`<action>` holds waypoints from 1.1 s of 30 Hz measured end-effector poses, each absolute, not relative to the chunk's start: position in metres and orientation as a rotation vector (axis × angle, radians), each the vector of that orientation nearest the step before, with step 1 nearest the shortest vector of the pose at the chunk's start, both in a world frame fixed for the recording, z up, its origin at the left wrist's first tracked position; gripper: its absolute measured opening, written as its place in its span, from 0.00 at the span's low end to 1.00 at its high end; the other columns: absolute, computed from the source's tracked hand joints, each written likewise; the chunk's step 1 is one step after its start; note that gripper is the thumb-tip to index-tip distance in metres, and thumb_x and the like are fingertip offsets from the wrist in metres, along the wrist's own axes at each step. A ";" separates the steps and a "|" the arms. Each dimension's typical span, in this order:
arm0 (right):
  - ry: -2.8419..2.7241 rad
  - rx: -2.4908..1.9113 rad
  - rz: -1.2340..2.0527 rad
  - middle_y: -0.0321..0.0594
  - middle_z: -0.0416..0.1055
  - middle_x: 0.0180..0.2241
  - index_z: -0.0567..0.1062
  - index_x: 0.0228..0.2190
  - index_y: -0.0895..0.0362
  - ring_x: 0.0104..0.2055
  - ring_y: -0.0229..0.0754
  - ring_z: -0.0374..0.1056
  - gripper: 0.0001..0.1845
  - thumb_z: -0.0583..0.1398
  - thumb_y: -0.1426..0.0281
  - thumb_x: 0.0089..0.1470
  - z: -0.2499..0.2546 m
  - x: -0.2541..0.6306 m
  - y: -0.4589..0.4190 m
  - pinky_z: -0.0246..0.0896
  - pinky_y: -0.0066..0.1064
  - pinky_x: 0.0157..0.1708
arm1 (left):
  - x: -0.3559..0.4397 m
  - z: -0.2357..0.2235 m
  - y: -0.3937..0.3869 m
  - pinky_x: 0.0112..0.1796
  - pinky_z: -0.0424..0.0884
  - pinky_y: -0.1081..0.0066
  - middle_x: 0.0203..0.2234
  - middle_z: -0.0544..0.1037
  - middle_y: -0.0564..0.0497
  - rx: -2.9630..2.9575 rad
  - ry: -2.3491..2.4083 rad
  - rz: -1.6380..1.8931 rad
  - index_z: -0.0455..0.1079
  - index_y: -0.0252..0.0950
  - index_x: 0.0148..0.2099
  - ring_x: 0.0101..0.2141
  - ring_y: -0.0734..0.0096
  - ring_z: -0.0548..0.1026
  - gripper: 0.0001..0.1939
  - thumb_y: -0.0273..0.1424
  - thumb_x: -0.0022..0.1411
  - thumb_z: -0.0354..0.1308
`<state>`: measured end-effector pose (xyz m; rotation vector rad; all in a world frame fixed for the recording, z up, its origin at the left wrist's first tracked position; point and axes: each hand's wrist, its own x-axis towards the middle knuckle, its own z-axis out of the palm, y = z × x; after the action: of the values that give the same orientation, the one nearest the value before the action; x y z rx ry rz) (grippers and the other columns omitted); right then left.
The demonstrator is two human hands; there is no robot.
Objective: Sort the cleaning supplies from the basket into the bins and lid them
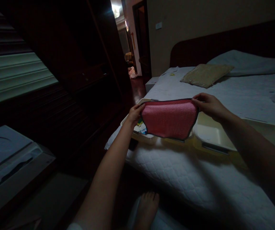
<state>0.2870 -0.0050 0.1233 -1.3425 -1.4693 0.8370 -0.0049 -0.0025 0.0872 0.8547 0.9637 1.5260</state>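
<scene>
A pink textured cloth (169, 119) with dark edging hangs stretched between my two hands above the bed's edge. My left hand (135, 114) pinches its upper left corner, and my right hand (207, 104) pinches the upper right corner. Behind the cloth stands a cream basket (149, 140), partly hidden, with a white, green and yellow item (141, 127) showing inside. Under my right forearm sits a cream plastic bin (207, 132), and another cream bin (267, 127) is farther right.
The bed (161, 166) has a pale quilted cover. A beige cushion (206, 75) lies near the headboard (228, 41). A small dark object (133, 144) is at the bed's corner. White boxy furniture (15, 156) stands lower left, and a dark wardrobe (87, 60) lines the left side.
</scene>
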 end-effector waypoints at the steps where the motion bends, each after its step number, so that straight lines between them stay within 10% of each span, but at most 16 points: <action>1: -1.477 -1.351 0.843 0.36 0.65 0.24 0.70 0.28 0.59 0.25 0.34 0.60 0.03 0.60 0.75 0.52 0.122 0.290 -0.005 0.56 0.29 0.27 | -0.006 0.086 -0.003 0.24 0.62 0.79 0.22 0.76 0.56 0.857 0.991 1.510 0.74 0.33 0.31 0.22 0.82 0.70 0.12 0.29 0.42 0.72; 33: -1.359 -1.085 1.033 0.35 0.67 0.25 0.68 0.26 0.56 0.26 0.33 0.63 0.14 0.67 0.63 0.44 0.135 0.245 -0.020 0.63 0.26 0.24 | 0.049 0.109 -0.013 0.30 0.62 0.77 0.21 0.70 0.56 1.155 1.056 1.467 0.72 0.34 0.29 0.26 0.77 0.67 0.06 0.30 0.51 0.65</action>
<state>0.2446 -0.0195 0.1349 -1.0855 -1.3593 1.0325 0.0495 -0.0131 0.1085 1.1550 1.0563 1.4672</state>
